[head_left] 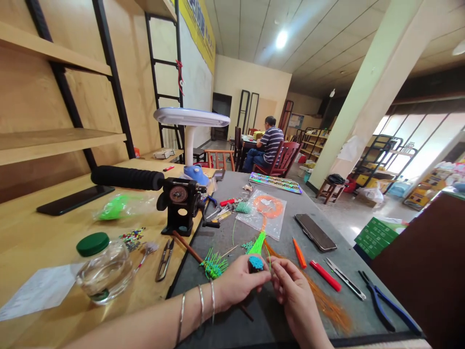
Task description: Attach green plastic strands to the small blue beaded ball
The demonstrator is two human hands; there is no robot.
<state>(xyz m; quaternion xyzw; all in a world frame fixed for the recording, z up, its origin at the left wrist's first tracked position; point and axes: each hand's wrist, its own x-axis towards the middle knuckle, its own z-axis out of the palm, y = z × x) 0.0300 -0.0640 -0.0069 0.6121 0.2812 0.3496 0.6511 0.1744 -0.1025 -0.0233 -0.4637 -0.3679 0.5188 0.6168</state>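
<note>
Both hands (236, 282) (293, 286) pinch green strands (259, 243); a lidded jar (118, 256) holds clear liquid (109, 275).

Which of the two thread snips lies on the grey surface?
The silver snips, to the right of the right hand; the darker snips lie on the wooden tabletop.

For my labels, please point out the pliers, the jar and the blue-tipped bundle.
Pliers (373, 289), head view, near the pivot.
Jar (105, 275), head view, clear side.
Blue-tipped bundle (256, 262), head view, blue tips.

The green strands (258, 245) are being partly hidden by the left hand (236, 278); both forearms (145, 320) are being cut off below, the yellow banner (209, 36) above.
</note>
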